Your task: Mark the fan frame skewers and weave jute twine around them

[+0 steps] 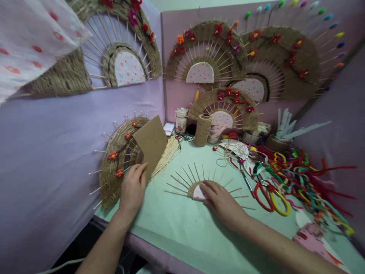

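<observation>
my left hand (pixel 132 188) is pinching a flat brown cardboard sheet (pixel 153 142); my right hand (pixel 221 201), fingers together, is resting on a small half-round twine-and-stick fan (pixel 198 192) on the pale green tabletop (pixel 171 215), whether gripping i cannot tell.

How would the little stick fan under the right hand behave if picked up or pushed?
The little stick fan looks light, being mostly thin sticks. They could snag or snap, since their outer ends stand bare and unlinked. Lying flat under the right hand, it seems likelier to slide than roll.
</observation>
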The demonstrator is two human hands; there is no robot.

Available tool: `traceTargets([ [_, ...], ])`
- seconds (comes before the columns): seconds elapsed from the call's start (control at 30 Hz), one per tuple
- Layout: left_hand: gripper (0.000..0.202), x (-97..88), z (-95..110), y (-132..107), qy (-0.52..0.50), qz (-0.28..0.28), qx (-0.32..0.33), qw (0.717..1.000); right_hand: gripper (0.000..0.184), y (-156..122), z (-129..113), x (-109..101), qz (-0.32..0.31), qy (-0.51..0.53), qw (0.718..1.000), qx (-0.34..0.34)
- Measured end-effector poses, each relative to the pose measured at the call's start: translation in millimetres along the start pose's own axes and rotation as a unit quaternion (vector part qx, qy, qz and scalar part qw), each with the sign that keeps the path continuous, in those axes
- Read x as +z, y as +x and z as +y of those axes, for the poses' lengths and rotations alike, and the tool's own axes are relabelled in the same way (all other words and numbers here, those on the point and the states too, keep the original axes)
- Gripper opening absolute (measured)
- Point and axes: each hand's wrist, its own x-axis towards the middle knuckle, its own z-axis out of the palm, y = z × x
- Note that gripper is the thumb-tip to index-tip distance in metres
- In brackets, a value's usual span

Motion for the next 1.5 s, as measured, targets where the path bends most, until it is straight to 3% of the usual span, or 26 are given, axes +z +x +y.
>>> traceTargets([
  [0.27, 0.031, 2.8, -26.6, -0.5, 0.125, 0.006, 0.017, 0.992, 0.042, 11.3, -7.2, -2.2, 0.019, -0.036, 0.997, 0.061],
  [0.33, 0.029, 6.4, -28.4, -1.4, 0.137, 0.047, 0.031, 0.989, 0.046, 5.3, -11.4, -5.8, 0.023, -0.040, 0.997, 0.061],
  [0.47, 0.036, 7.5, -11.4, -7.6, 0.146, 0.064, 0.033, 0.987, 0.051, -12.0, -18.7, -14.4, 0.027, -0.043, 0.997, 0.056],
  [0.53, 0.042, 8.5, 6.3, -13.3, 0.104, 0.119, 0.054, 0.986, 0.051, -21.6, -21.0, -18.8, 0.023, -0.049, 0.997, 0.053],
  [0.6, 0.042, 14.5, 27.5, -19.7, 0.073, 0.105, 0.096, 0.987, 0.046, -30.5, -22.7, -23.6, 0.014, -0.055, 0.997, 0.048],
  [0.7, 0.035, 33.9, 63.6, -29.0, 0.055, 0.008, 0.163, 0.985, 0.033, -41.1, -25.4, -31.7, 0.002, -0.059, 0.998, 0.036],
  [0.83, 0.045, 64.2, 113.9, -31.3, 0.096, -0.181, 0.203, 0.958, 0.018, -51.2, -27.7, -45.7, -0.029, -0.051, 0.997, 0.044],
  [0.97, 0.062, 82.8, 151.3, -14.5, 0.126, -0.340, 0.239, 0.901, 0.014, -61.8, -13.7, -63.5, -0.085, -0.056, 0.988, 0.120],
  [1.03, 0.072, 89.3, 160.6, -3.8, 0.136, -0.390, 0.236, 0.879, 0.016, -67.4, 3.6, -73.5, -0.097, -0.065, 0.975, 0.188],
  [1.13, 0.084, 98.2, 163.6, 7.2, 0.132, -0.436, 0.230, 0.860, 0.019, -74.4, 37.3, -87.5, -0.102, -0.112, 0.942, 0.299],
  [1.23, 0.087, 106.0, 159.6, 10.2, 0.125, -0.461, 0.229, 0.848, 0.023, -78.7, 68.5, -94.8, -0.123, -0.159, 0.908, 0.367],
  [1.5, 0.080, 116.8, 148.3, 9.0, 0.108, -0.493, 0.229, 0.833, 0.026, -74.9, 105.8, -77.4, -0.127, -0.146, 0.887, 0.420],
])
